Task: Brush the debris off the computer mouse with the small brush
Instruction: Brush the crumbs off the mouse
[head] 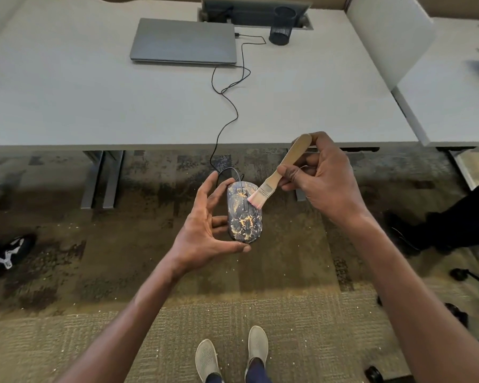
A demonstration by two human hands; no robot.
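A closed laptop [183,41] and mesh cup [282,26] sit on the desk [67,106]. Over the carpet, his left hand [205,225] grips the dusty mouse [244,214]; his right hand [324,175] pinches the brush [277,172], bristles touching the mouse.

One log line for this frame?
left hand: holds mouse | right hand: grips brush | bristles on mouse | debris remains

Dark blue-grey computer mouse [244,214] mottled with orange-yellow debris and trailing a black cable [227,106]; small brush [277,175] with pale wooden handle, silver ferrule and pink bristles. Light grey desk [67,92] bearing a grey closed laptop [183,41] and black mesh pen cup [282,25]. Olive-brown carpet [260,313] with dark blotches; light grey shoes [233,355].
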